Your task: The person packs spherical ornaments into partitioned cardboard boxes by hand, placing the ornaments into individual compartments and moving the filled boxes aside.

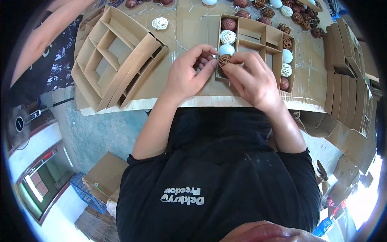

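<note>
A divided cardboard box lies on the table in front of me. In its left column sit a brown glitter ball, a white woven ball and a smooth white ball. My right hand pinches a brown wicker ball at the near end of that column. Close by on the left is my left hand, its fingers curled with a gap between thumb and fingertips; I see nothing in it. The box's right column holds a brown wicker ball, white balls and a brown glitter ball.
Stacked divided boxes stand at the left, more boxes at the right edge. A white woven ball with a string lies on the table. Several loose balls are at the back right. Another person's arm reaches in upper left.
</note>
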`<state>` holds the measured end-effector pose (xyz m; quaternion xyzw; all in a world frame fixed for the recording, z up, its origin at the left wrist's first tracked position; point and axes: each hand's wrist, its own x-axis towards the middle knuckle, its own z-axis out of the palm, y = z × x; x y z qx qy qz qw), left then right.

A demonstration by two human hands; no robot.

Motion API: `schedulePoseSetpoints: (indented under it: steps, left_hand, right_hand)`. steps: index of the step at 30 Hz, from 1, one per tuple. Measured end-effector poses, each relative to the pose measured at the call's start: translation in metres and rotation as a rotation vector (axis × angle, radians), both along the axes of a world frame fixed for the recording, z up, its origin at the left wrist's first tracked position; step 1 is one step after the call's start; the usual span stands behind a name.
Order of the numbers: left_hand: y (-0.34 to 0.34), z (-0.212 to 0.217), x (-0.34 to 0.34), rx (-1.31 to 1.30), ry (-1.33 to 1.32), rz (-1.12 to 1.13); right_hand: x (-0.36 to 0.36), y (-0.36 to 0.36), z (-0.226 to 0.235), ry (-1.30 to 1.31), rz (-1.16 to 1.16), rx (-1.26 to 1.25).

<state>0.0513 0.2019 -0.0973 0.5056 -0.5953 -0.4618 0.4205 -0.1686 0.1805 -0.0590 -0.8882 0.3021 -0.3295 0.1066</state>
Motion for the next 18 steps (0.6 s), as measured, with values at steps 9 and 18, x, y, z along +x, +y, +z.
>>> schedulePoseSetpoints:
  steps: [9, 18]
  left_hand:
    - [-0.001, 0.001, 0.001, -0.037, 0.026, -0.027]
    - [-0.006, 0.000, 0.003, -0.058, -0.025, -0.029]
  right_hand:
    - [-0.005, -0.005, 0.010, -0.105, 0.011, 0.234]
    - [-0.009, -0.009, 0.012, -0.003, 0.022, 0.268]
